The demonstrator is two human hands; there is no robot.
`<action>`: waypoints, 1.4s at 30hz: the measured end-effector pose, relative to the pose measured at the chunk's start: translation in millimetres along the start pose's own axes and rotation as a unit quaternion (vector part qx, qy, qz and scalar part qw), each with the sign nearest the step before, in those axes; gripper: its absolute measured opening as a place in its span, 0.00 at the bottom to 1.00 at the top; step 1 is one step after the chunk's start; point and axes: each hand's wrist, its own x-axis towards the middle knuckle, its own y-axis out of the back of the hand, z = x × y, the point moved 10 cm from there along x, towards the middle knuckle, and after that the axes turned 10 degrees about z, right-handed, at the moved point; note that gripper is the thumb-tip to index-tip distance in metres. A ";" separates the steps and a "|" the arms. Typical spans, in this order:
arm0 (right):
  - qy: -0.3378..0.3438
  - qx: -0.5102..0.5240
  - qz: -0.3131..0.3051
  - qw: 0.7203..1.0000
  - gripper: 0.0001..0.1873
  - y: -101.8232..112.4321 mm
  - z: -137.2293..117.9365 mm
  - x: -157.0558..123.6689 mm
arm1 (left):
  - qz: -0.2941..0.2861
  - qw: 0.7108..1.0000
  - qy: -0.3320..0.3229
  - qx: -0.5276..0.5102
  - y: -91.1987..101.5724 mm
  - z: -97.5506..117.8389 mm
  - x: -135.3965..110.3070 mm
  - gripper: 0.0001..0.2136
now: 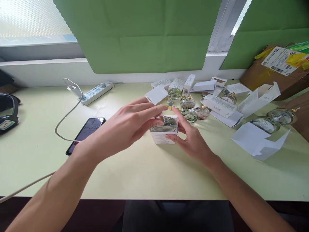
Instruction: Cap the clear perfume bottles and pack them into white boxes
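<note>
A small white box stands open-topped on the table in front of me. A glass perfume bottle sits in its opening, its upper part showing. My left hand reaches over from the left, with thumb and fingers closed around the bottle's top; the fingers partly hide it. Against the box's right side, my right hand grips it with the thumb at the front and fingers behind. Just beyond are several loose perfume bottles, among them a round one with a gold top and a greenish one.
Opened white cartons lie among the bottles, and an unfolded one is at right. Behind them stands a brown cardboard box. A phone with a cable, a power strip and headphones are on the left.
</note>
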 end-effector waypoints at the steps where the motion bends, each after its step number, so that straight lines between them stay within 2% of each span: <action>1: 0.004 0.000 -0.002 1.000 0.43 -1.1 -1.7 0.4 | 0.001 1.000 0.003 0.001 1.4 -1.4 -0.7 0.17; 8: -0.002 0.002 0.000 1.000 0.45 -1.8 1.8 -0.4 | -0.038 0.997 -0.018 0.061 -1.4 8.0 7.4 0.17; 15: 0.001 0.000 0.003 1.000 0.46 -0.7 1.9 -1.3 | -0.071 0.995 -0.034 0.064 -10.1 10.5 8.1 0.18; 24: 0.011 0.007 0.003 1.000 0.44 -2.4 0.2 -0.3 | -0.056 0.998 -0.028 0.027 -18.8 3.0 -4.7 0.27; 35: 0.004 0.003 -0.003 1.000 0.44 -4.3 0.9 -0.8 | -0.028 0.999 -0.016 -0.006 -21.4 -5.7 -15.3 0.29; 37: 0.022 0.018 0.009 1.000 0.44 -5.1 -0.3 -1.4 | -0.026 1.000 -0.014 -0.006 -20.3 -6.6 -15.6 0.28; 39: 0.073 0.036 0.049 0.995 0.42 -0.9 -6.9 -3.1 | -0.007 1.000 -0.007 -0.018 -16.8 -7.2 -15.1 0.26; 42: 0.157 0.003 0.107 0.982 0.29 5.8 -17.6 -9.3 | 0.058 0.997 0.030 -0.044 -8.4 -13.3 -14.8 0.20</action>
